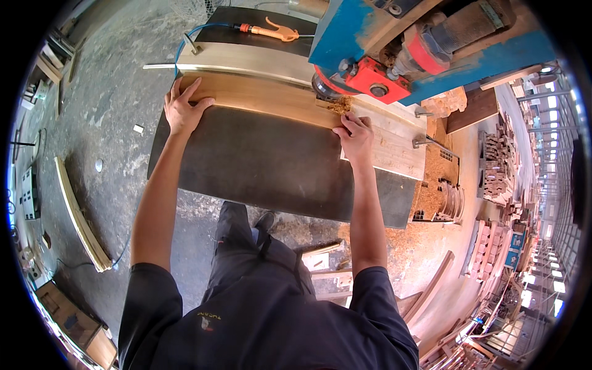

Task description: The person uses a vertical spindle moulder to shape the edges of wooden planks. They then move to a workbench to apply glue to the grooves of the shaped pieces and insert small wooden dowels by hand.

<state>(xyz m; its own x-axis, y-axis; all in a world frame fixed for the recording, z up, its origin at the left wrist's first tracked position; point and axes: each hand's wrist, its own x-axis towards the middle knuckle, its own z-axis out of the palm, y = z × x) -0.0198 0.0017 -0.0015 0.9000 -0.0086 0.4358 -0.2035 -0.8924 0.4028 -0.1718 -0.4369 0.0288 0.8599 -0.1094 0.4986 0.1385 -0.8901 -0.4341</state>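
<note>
Board is held flat on the dark tabletop, its far edge set along a pale wooden fence and its right end beside the round dark cutter under the blue machine. The left end is gripped by the left hand, with fingers spread over the top and thumb at the near edge; the right end is pinched by the right hand, close to a heap of shavings. For a clean pass, as judged from this layout, even pressure should be given inward to the fence and down to the tabletop, and the feed should be made slow and steady. The right hand is placed riskily near the cutter, so a push block would be better used there, and loose shavings are best cleared with the orange air gun only once the blade is stopped. As for writing, small yellow lettering and a pale emblem are borne on the dark shirt; a pale label seems to be fixed on the motor, but its print is too small to be read.
</note>
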